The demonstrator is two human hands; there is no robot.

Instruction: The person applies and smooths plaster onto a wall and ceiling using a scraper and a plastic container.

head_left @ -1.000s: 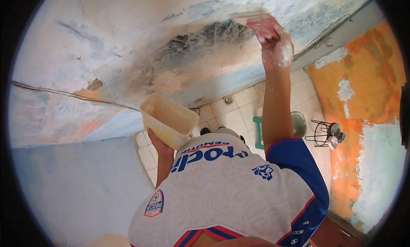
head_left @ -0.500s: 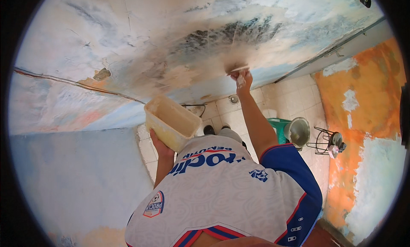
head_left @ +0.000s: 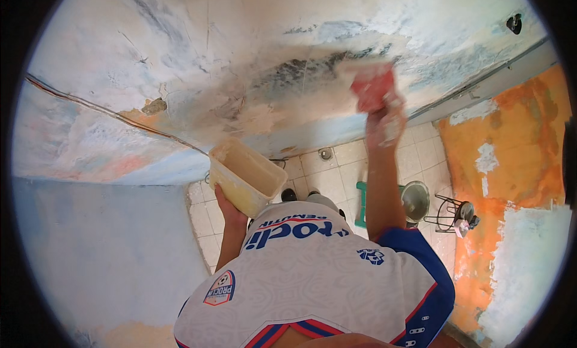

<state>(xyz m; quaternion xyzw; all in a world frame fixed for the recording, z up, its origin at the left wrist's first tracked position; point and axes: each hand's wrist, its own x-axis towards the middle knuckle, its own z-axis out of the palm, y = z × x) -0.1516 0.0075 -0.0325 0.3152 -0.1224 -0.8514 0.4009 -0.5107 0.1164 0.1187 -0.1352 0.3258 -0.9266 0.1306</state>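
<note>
Pale putty smears my right hand point(head_left: 386, 122), whose fingers are closed on a red putty scraper point(head_left: 374, 88). Motion blurs the scraper, raised at the wall point(head_left: 252, 65) beside a dark, patchy area; whether its blade touches the surface I cannot tell. Against my body, my left hand point(head_left: 230, 205) grips a cream rectangular plastic tub point(head_left: 255, 190) by its left side, the thumb up along the wall of the tub. The tub is tilted, its mouth facing the wall, with pale residue coating its inside.
A cable point(head_left: 114, 115) runs along the wall at left, below a chipped hole point(head_left: 155, 106). On the tiled floor point(head_left: 345, 158) at right stand a green stool point(head_left: 361, 204), a grey bucket point(head_left: 415, 202) and a black metal stand point(head_left: 446, 213). An orange, patched wall point(head_left: 511, 143) closes the right side.
My right hand has swung up and to the right, turning the scraper so its red face shows. The tub has shifted slightly in view, still in my left hand.
</note>
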